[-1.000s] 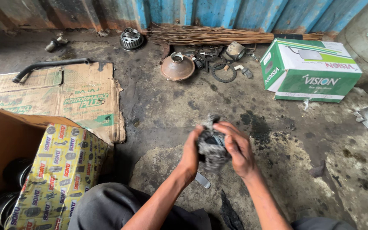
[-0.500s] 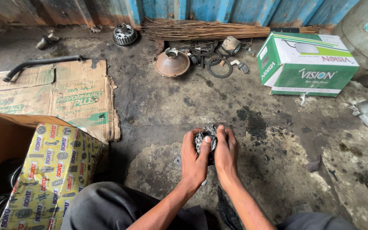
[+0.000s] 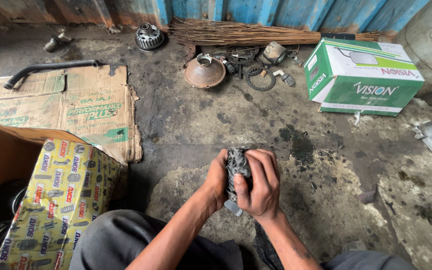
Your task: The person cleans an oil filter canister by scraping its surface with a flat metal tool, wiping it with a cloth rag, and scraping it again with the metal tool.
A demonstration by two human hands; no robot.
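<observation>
1. Head view: my left hand [image 3: 217, 181] and right hand [image 3: 260, 184] are clasping a grimy grey metal engine part [image 3: 237, 170] between them — fingers curled shut around it.
2. I'm holding it above the oil-stained concrete floor [image 3: 216, 120], near the yellow printed carton [image 3: 56, 200].

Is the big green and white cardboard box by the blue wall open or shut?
Shut. The green and white cardboard box has its top flat and its flaps closed; nothing inside shows.
</observation>
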